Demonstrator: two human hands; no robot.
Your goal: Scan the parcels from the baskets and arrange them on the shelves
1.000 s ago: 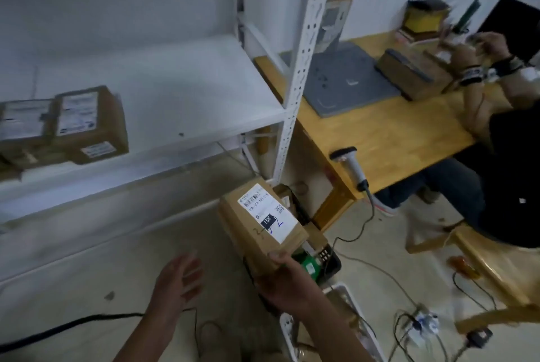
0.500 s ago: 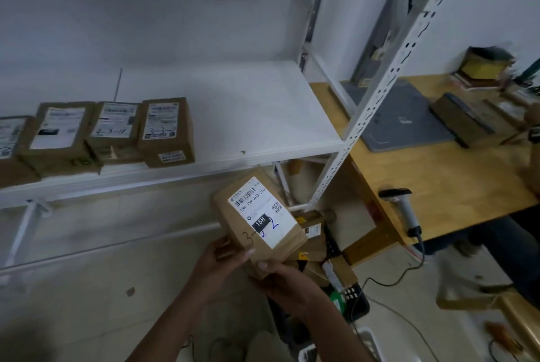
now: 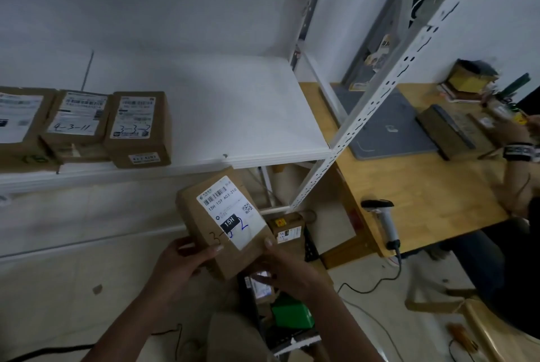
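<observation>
Hands both grip the parcel (image 3: 225,221), label up: the left hand (image 3: 187,262), free a second ago, has joined the right hand (image 3: 287,271) at its lower corners. It hangs just below the shelf (image 3: 233,104) edge, probably bound beside the boxes (image 3: 138,127) there.

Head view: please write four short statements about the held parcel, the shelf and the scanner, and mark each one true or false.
1. Both the left hand and the right hand hold the parcel. True.
2. The parcel's white label faces the floor. False: it faces up, toward the camera.
3. On the left part of the shelf sit other parcels. True.
4. The scanner lies on the floor. False: it rests at the edge of the wooden table.
</observation>
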